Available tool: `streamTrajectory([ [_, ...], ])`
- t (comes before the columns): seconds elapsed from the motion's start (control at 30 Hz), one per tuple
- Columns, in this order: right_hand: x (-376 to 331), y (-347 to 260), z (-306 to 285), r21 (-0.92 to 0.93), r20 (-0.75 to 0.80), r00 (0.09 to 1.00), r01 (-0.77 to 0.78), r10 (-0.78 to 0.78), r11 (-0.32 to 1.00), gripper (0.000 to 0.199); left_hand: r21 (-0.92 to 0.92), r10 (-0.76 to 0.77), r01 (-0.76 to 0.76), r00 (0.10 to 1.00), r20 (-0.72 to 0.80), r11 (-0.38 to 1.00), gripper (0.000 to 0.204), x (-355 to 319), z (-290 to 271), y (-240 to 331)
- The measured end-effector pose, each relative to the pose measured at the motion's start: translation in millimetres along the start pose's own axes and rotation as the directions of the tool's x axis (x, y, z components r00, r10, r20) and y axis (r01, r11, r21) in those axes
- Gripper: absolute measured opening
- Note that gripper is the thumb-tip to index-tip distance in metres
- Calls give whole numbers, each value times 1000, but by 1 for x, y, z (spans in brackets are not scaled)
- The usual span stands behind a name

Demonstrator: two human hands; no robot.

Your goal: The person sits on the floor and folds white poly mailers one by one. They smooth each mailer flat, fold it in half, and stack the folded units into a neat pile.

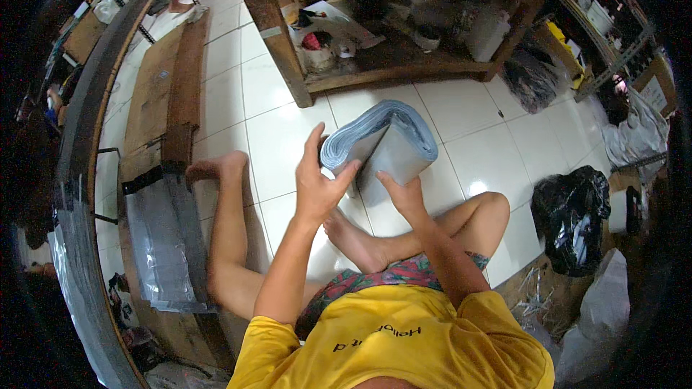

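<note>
A thick, folded bundle of grey-blue plastic sheets (pixel 404 148) is held up in front of me, above the tiled floor. Its many layers curve round at the top, with a gap between the two folded sides. My left hand (pixel 321 184) grips the left side, the thumb pressed on the near face and the index finger pointing up along the edge. My right hand (pixel 404 196) is closed on the lower near part, its thumb on the outside; the other fingers are hidden behind the sheets.
To my left, a stack of grey plastic sheets (pixel 162 238) lies on a wooden board (pixel 148 115). A wooden shelf (pixel 396 75) with assorted items stands ahead. On the right are a black plastic bag (pixel 573 220) and a metal rack (pixel 616 61). My bare legs rest on white tiles (pixel 281 133).
</note>
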State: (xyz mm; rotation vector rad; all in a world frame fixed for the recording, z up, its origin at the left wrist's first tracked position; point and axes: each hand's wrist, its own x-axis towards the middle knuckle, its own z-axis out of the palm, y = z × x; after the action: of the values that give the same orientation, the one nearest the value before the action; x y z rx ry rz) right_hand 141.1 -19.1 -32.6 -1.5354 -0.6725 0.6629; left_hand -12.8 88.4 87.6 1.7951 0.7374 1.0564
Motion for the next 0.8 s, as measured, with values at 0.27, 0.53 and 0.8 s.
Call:
streamTrajectory([
  [0.27, 4, 14, 4, -141, -227, 971, 42, -74, 989, 42, -33, -195, 197, 980, 39, 980, 37, -18, 24, -94],
  [0.53, 52, -66, -52, 14, 23, 990, 137, -137, 991, 67, -208, -292, 358, 911, 291, 910, 43, 25, -44, 14],
  [0.8, -17, -72, 5, 320, 551, 802, -457, 229, 830, 87, -533, -351, 515, 855, 382, 671, 75, 0, -81, 54],
])
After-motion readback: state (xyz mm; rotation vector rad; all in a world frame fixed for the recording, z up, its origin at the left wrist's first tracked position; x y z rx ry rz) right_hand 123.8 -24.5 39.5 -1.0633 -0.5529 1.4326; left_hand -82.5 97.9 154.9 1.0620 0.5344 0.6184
